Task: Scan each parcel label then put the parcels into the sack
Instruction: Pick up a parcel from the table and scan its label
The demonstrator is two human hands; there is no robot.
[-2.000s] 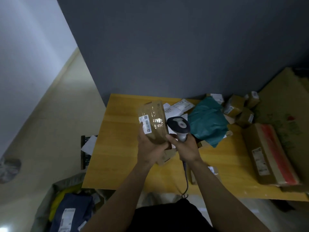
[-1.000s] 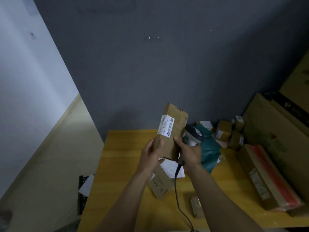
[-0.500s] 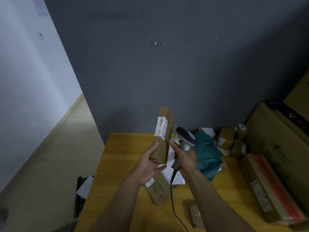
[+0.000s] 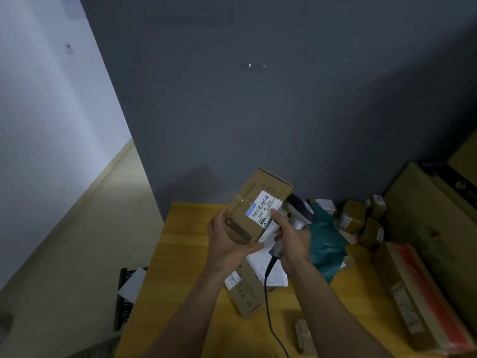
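Left hand (image 4: 229, 245) fingers wrap a matte, oblong cardboard parcel (image 4: 254, 215) above the wooden worktop (image 4: 180, 254); right hand (image 4: 294, 241) grips the smooth corded scanner (image 4: 300, 211). The parcel has turned: its white label (image 4: 263, 208), edge-on before, now faces up

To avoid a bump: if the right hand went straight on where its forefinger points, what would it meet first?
The box in the left hand; the forefinger of the right hand seems to touch its label, depth unclear.

Matt cardboard parcel (image 4: 254, 210), glossy paper label (image 4: 263, 209), smooth wooden table (image 4: 180, 267).
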